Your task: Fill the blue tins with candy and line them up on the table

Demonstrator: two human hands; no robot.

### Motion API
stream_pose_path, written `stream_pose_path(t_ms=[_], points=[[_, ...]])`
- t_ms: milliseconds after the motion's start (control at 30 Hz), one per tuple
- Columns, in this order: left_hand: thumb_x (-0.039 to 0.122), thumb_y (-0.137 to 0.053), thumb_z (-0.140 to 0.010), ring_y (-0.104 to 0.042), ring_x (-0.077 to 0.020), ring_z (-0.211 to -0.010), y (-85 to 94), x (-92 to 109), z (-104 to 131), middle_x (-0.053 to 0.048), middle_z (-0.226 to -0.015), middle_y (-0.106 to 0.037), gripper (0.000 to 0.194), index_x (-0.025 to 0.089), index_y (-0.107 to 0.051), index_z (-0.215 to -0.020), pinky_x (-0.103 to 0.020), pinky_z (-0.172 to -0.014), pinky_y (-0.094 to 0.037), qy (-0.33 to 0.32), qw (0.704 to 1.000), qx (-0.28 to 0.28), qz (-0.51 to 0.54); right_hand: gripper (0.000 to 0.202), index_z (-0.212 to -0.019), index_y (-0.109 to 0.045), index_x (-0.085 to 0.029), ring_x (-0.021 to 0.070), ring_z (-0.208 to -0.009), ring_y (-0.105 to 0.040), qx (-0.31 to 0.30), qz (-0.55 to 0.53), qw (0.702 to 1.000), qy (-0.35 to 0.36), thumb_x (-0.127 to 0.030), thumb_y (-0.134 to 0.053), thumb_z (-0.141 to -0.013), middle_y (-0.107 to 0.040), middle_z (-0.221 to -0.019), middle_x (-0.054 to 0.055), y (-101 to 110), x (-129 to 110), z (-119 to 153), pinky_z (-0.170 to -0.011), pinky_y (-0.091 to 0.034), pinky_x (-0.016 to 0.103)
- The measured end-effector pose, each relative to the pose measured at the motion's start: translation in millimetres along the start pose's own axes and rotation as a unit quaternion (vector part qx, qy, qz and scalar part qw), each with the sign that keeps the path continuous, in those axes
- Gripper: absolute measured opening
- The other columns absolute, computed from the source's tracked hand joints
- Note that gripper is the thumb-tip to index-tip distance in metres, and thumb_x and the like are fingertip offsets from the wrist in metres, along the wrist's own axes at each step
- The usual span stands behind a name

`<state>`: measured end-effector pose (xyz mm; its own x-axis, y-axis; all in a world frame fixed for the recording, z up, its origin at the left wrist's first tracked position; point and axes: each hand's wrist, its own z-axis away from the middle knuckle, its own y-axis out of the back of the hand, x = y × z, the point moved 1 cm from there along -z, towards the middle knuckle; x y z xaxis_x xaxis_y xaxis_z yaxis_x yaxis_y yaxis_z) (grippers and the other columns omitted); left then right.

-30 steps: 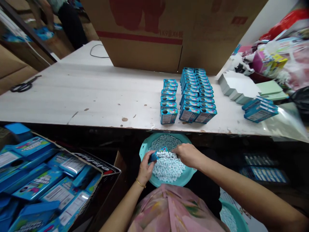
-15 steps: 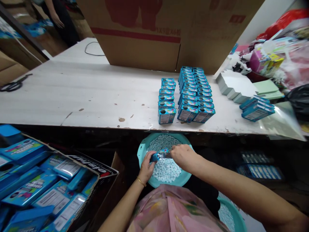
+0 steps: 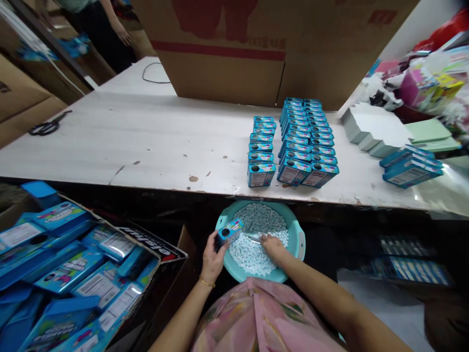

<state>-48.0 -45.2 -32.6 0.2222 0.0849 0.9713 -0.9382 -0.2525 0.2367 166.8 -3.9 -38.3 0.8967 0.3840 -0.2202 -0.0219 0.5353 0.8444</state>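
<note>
My left hand (image 3: 213, 258) is wrapped round a small blue candy box (image 3: 230, 231), tilted above the left rim of a turquoise basin (image 3: 301, 244). Small pale blue and white candies (image 3: 252, 256) fill much of the basin. My right hand (image 3: 273, 248) is closed on a clear scoop (image 3: 252, 238), whose front end lies among the candies. The scoop's outline is faint, and my fingers hide its handle.
Rows of upright blue boxes (image 3: 293, 168) stand on the white table (image 3: 164, 151). Flat blue boxes (image 3: 412, 168) and white card stacks (image 3: 377, 129) lie to the right. A carton (image 3: 157, 274) of blue boxes is at lower left. A large cardboard box (image 3: 227, 73) stands behind; scissors (image 3: 49, 126) lie left.
My right hand has lowered the scoop from the box's mouth into the candies. My left hand has drawn the box slightly left and turned its top face into view. The camera view has shifted.
</note>
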Motion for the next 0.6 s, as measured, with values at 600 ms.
stream_pose_path(t_ms=[600], points=[[0.022, -0.051, -0.071, -0.053, -0.0195, -0.096, -9.3, 15.6, -4.9, -0.005, -0.102, -0.056, 0.035, 0.019, -0.047, -0.106, -0.035, -0.086, -0.041, -0.07, 0.993, -0.034, -0.093, 0.024, -0.082, -0.066, -0.017, 0.0107, -0.067, -0.052, 0.034, -0.248, 0.962, 0.114, -0.013, -0.044, -0.073, -0.057, -0.07, 0.001, 105.5, 19.1, 57.9, -0.06, -0.036, 0.019]])
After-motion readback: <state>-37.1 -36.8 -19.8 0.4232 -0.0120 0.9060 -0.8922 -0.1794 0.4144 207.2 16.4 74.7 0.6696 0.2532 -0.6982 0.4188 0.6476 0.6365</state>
